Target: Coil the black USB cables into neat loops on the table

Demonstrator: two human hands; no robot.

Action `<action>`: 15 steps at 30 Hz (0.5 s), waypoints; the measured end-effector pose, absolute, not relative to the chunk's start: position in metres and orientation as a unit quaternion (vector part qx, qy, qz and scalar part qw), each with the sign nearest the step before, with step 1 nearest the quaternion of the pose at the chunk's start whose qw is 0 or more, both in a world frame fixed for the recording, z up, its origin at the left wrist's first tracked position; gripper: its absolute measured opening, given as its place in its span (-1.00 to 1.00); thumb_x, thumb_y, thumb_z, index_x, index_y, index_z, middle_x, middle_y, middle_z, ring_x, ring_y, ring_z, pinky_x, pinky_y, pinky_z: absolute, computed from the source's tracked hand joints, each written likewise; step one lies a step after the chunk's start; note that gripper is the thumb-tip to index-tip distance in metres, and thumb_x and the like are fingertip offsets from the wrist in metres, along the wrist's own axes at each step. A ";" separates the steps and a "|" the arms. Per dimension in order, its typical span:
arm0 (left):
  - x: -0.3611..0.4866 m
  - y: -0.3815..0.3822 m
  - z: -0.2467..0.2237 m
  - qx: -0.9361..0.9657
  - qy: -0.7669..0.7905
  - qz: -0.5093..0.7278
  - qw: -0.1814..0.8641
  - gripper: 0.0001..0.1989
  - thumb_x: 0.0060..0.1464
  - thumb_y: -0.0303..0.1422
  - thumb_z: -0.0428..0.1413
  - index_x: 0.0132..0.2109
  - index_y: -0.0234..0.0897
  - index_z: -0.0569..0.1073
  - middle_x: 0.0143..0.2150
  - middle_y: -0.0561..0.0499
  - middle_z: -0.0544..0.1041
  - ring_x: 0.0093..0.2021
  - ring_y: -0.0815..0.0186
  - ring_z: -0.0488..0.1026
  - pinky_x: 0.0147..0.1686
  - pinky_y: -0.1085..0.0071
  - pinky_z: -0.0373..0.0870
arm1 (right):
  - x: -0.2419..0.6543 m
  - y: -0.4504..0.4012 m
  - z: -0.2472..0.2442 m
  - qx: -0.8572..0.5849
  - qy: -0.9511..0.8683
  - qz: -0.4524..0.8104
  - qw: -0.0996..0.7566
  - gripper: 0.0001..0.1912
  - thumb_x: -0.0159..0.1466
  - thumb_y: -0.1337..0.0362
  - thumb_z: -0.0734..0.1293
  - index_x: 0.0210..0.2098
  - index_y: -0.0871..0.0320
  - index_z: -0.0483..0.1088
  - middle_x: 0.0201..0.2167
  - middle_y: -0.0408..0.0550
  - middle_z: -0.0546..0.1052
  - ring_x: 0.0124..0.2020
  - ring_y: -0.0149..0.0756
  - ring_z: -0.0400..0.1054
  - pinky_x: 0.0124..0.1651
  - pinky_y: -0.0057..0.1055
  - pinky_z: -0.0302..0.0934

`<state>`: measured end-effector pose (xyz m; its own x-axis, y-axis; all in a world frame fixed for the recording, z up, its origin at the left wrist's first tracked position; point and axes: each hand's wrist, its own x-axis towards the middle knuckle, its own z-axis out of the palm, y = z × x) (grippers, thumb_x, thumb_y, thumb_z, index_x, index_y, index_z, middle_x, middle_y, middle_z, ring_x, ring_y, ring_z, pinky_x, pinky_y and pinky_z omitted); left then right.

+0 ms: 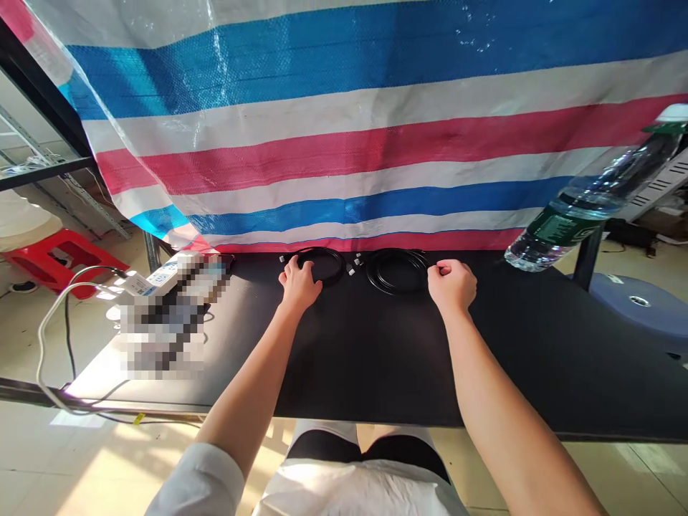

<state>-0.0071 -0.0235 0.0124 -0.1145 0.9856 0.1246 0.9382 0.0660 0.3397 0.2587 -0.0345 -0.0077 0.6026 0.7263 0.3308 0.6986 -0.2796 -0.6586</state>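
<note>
Your left hand is open, with its fingers spread and bent over the left side of the small black coil. Your right hand is clenched at the right side of the big black coil (I cannot tell if any cable is inside that fist). Both coils lie side by side near the far edge of the black table, close to the striped sheet. The black top runs from the coils back to the near edge, between your arms. Past your right hand, a water bottle leans near the far edge. A white power strip sits at the left.
</note>
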 end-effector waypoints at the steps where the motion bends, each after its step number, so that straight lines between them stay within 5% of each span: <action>1: -0.006 -0.022 0.016 0.664 0.724 0.170 0.077 -0.53 -0.05 -0.41 0.15 0.07 -0.16 0.42 0.33 -0.23 0.17 0.32 -0.08 0.12 0.21 -0.06 0.11 | 0.259 -0.035 -0.006 -0.806 -0.439 0.026 0.396 -0.74 0.11 0.27 0.21 -0.29 0.17 0.48 -0.30 0.09 0.49 -0.23 -0.09 0.37 -0.23 -0.27 0.24; 9: -0.004 -0.023 0.013 0.634 0.714 0.285 0.083 -0.62 -0.04 -0.39 0.11 -0.02 -0.13 0.46 0.22 -0.13 0.30 0.28 0.05 0.20 0.18 0.05 0.21 | 0.266 -0.032 -0.006 -0.840 -0.424 0.081 0.328 -0.69 0.07 0.05 0.33 -0.36 0.15 0.53 -0.34 0.15 0.57 -0.23 0.00 0.45 -0.27 -0.23 0.28; 15: -0.013 -0.031 0.006 0.597 0.721 0.340 0.092 -0.70 -0.01 -0.36 0.08 -0.07 -0.12 0.44 0.18 -0.10 0.33 0.26 0.07 0.22 0.16 0.05 0.22 | 0.280 -0.026 -0.016 -0.831 -0.427 0.128 0.334 -0.89 -0.01 0.25 0.35 -0.54 0.12 0.53 -0.50 0.08 0.56 -0.33 -0.02 0.48 -0.34 -0.27 0.27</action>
